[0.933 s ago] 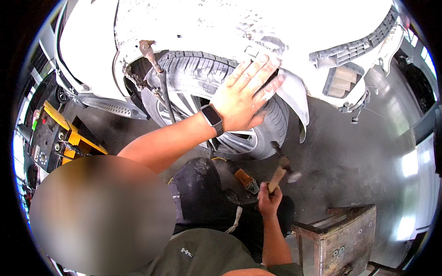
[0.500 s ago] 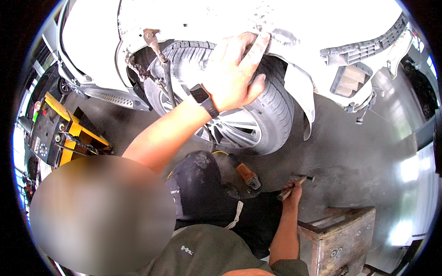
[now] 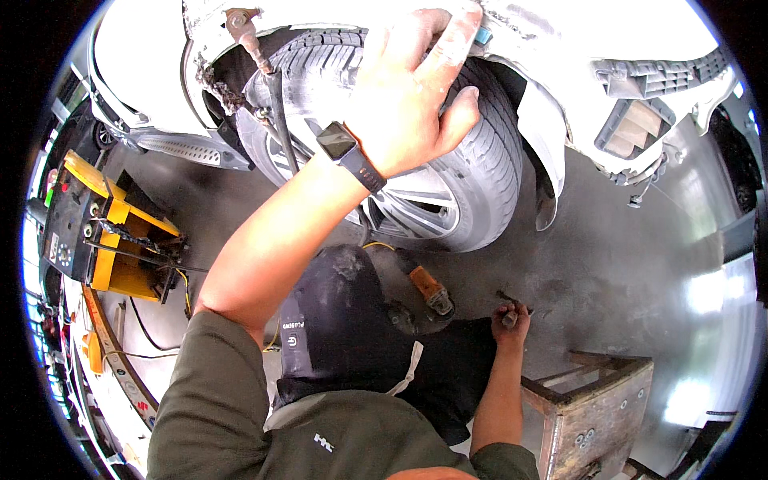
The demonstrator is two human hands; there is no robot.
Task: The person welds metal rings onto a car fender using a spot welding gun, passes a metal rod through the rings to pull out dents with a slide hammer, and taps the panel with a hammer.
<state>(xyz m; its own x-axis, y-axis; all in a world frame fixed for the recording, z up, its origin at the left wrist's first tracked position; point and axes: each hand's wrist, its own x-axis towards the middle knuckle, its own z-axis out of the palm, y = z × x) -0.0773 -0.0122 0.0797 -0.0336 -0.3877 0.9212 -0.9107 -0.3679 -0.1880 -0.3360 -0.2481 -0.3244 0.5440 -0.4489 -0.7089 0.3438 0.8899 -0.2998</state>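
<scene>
- Since the earlier frame, the right hand [image 3: 510, 318] has dropped from raised to the concrete floor [image 3: 624, 272], fingers closed round a small dark tool, likely a hammer.
- Left hand [image 3: 412, 88] lies open, flat on the tyre [image 3: 480, 160] under the white wheel arch [image 3: 552, 48], apparently bracing; it grips nothing.
- Orange-handled tool [image 3: 432, 290] lies near the knee.

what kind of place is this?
Most likely a car body or repair workshop. A white car with its bumper stripped sits over a bare concrete floor, the left hand rests on its tyre, and a yellow machine with cables stands nearby.
</scene>
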